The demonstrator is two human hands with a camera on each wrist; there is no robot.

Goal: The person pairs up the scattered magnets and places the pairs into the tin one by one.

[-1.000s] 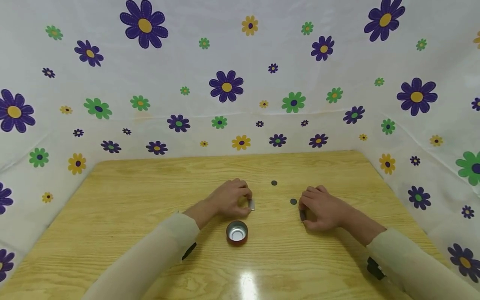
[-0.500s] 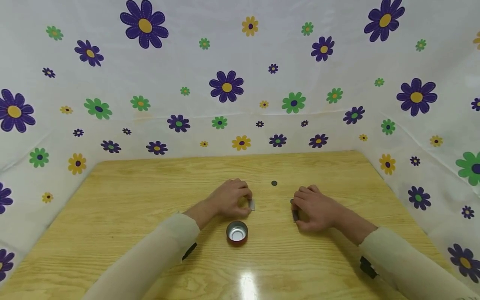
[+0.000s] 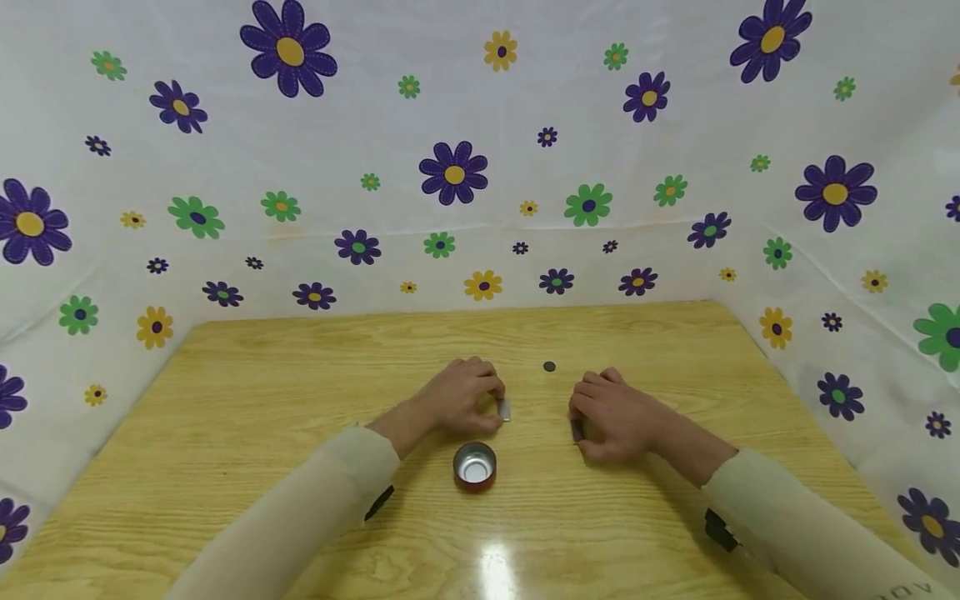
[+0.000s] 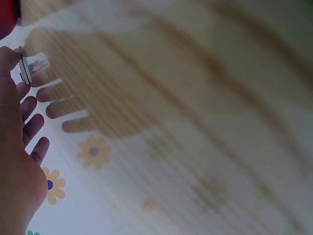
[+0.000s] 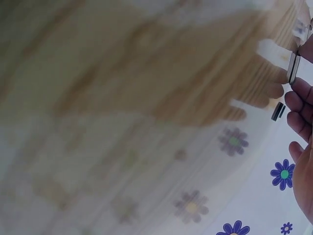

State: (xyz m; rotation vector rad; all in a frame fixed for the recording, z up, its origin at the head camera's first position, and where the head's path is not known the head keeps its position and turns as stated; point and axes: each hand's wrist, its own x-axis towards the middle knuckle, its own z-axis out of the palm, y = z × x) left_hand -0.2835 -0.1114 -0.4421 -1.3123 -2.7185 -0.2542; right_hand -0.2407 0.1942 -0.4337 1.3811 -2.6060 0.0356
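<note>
My left hand [image 3: 463,398] pinches a small flat grey bar [image 3: 505,409] between thumb and fingertips, low over the table. In the left wrist view the bar [image 4: 25,69] appears edge-on with a silvery rim. Across from it, my right hand [image 3: 618,418] pinches a small dark flat bar [image 3: 577,431], its broad face turned toward the left hand. The right wrist view shows that bar [image 5: 293,67] edge-on, and a small dark piece [image 5: 278,111] beside the fingers. A dark round disc [image 3: 550,367] lies on the table beyond and between both hands.
A small metal bowl [image 3: 487,481], reddish outside and silvery inside, stands just nearer than the left hand. The wood-grain table [image 3: 300,358] reflects light at the front. A white cloth [image 3: 375,133] printed with flowers hangs at the back and both sides.
My right hand has slid left with the dark bar, closing the distance to the left hand. The nearer disc, earlier visible left of it, is now hidden behind it. My left hand stays put.
</note>
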